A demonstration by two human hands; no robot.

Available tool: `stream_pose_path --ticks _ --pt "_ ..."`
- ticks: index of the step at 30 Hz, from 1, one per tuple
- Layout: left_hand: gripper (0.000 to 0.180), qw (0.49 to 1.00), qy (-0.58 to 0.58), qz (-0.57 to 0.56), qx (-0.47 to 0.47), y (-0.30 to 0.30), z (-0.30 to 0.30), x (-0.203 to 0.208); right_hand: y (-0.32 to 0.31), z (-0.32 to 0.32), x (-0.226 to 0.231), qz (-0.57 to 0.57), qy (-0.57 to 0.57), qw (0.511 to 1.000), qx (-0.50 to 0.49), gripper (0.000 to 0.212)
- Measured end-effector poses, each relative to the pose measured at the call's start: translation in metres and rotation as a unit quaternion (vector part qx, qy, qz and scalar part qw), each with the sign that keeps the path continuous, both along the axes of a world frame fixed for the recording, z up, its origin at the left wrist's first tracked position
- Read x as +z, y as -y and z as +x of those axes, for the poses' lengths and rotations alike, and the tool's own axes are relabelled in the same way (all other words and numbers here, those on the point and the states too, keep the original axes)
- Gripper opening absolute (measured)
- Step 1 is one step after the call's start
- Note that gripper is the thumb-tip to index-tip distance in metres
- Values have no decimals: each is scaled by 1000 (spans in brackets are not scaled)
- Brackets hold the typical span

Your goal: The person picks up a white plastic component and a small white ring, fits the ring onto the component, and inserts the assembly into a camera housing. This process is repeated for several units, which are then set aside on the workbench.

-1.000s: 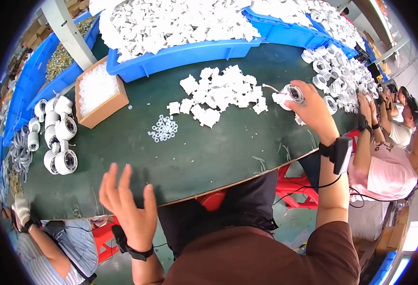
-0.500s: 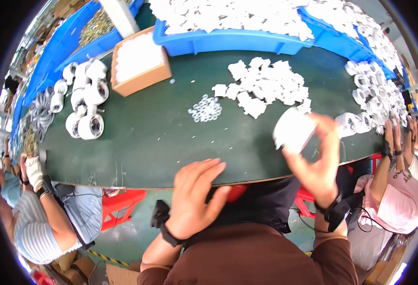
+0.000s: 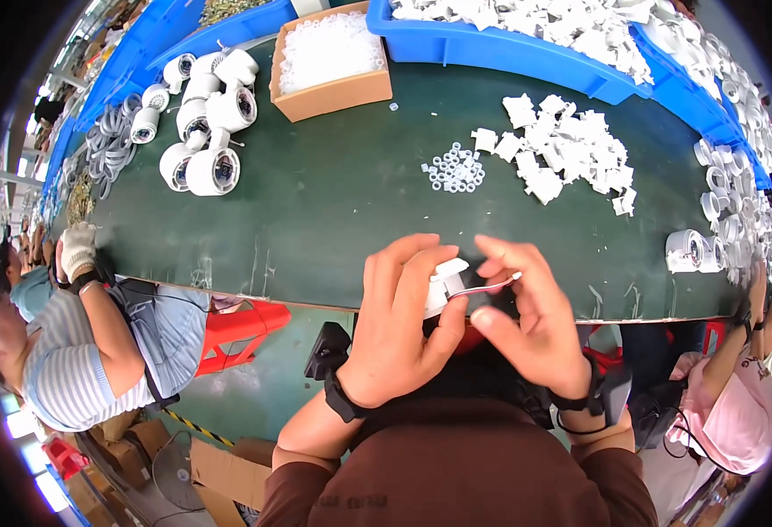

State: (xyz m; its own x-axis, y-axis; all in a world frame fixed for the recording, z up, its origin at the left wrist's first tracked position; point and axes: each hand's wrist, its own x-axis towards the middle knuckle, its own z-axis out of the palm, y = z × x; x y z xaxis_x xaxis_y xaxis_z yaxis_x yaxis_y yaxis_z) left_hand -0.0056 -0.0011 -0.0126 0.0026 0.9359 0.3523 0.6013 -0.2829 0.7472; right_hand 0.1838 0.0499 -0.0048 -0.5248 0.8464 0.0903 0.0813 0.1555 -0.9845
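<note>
Holding a white part (image 3: 437,285) with a thin wire (image 3: 489,288) in the left hand (image 3: 404,321), pinching it between fingers and thumb above the near edge of the green table (image 3: 316,220). Holding the right hand (image 3: 531,321) close beside it, spreading thumb and bent fingers around a gap; not telling whether touching the wire's tip. Seeing that wire sticking out, so judging the part only partly put together. Seeing white cameras (image 3: 223,110) standing grouped at the left, apparently put together already. Counting as left over, by the look of it: a loose heap of white pieces (image 3: 566,145), small pale rings (image 3: 453,167) beside them, clear bits (image 3: 333,53) filling a cardboard box (image 3: 338,101), and more pieces filling a blue bin (image 3: 509,63).
</note>
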Motion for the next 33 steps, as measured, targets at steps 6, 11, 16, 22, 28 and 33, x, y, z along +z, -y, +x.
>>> stream_pose_path --ticks 6,11,16,22,28,33 --pt "30 998 -47 -2 29 -4 1 11 -5 -14 19 -130 -142 981 4 16" --pt "15 998 37 -6 49 -8 2 10 3 -21 -2 -26 -122 992 -29 17" --pt "13 997 67 9 42 -6 7 7 6 -26 -8 -34 -96 992 -80 12" --pt "12 999 32 13 -8 -9 0 9 3 -13 0 -190 -118 974 -41 10" --pt "9 999 37 23 12 -8 2 7 -36 20 7 145 99 982 -63 11" --pt "10 999 47 18 10 -9 2 8 -81 27 0 374 299 860 -175 25"
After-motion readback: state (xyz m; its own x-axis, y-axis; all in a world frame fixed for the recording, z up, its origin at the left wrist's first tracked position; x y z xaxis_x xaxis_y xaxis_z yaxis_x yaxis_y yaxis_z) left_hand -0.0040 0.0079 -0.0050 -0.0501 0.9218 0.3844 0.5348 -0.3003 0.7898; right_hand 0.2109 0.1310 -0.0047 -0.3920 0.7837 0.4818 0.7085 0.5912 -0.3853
